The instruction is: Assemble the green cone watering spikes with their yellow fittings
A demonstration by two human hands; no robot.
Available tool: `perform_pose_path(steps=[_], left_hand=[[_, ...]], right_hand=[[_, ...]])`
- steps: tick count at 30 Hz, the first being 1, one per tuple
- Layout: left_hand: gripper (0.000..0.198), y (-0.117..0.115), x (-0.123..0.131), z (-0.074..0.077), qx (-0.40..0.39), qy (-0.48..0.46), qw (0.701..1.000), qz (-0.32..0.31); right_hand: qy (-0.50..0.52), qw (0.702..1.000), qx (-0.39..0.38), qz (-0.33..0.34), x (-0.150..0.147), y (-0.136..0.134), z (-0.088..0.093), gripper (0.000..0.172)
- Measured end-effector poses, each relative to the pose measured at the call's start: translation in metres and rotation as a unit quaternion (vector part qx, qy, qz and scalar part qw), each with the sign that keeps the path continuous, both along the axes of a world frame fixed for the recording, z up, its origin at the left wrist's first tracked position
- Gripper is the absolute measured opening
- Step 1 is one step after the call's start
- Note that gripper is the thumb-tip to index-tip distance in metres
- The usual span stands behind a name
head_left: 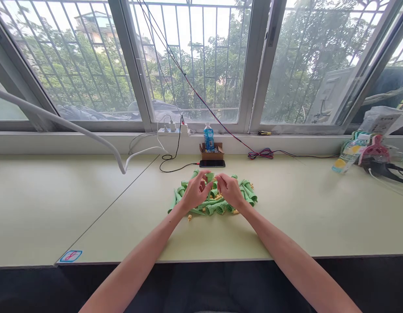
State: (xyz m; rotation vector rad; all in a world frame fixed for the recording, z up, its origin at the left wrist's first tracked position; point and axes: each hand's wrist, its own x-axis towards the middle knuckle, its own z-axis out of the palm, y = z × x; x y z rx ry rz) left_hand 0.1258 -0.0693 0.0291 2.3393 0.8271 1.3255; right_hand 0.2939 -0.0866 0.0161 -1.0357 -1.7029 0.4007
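Observation:
Between thumb and fingers, my left hand [196, 191] grips a green plastic cone-shaped spike [210, 177], its wide collar uppermost, over the middle of a pile. My right hand [230, 191] is close beside it with fingertips pinched together; whatever they hold is too small to make out. Beneath both hands lie several more green spikes [210, 210] with wide hollow ends, pointing various ways. Small yellow plastic tips [218, 197] are scattered among them, and one loose yellow tip [189, 217] rests in front of the pile.
Behind the pile lie a black phone [212, 164] on a cable and a small cardboard box [212, 155] with a blue-labelled bottle [208, 137]. A coiled cable [260, 153] sits along the wall. A white curved arm [87, 132] reaches in from the left. Another bottle [348, 156] lies far right.

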Motion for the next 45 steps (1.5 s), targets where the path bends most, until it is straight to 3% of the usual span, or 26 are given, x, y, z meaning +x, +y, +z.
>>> perform_pose_path(steps=[13, 25, 45], left_hand=[[0.036, -0.0017, 0.0006, 0.0003, -0.015, 0.004, 1.0, -0.004], [0.032, -0.0007, 0.0028, 0.0021, -0.11, -0.086, 0.99, -0.014], [0.031, -0.0017, 0.0013, 0.0027, -0.074, -0.051, 0.996, -0.001]], right_hand=[[0.007, 1.0, -0.001, -0.018, 0.0001, 0.003, -0.0027, 0.04], [0.032, 0.999, -0.008, 0.027, -0.0016, 0.0014, -0.0012, 0.026], [0.015, 1.0, -0.014, 0.023, -0.0005, 0.0025, -0.0024, 0.027]])
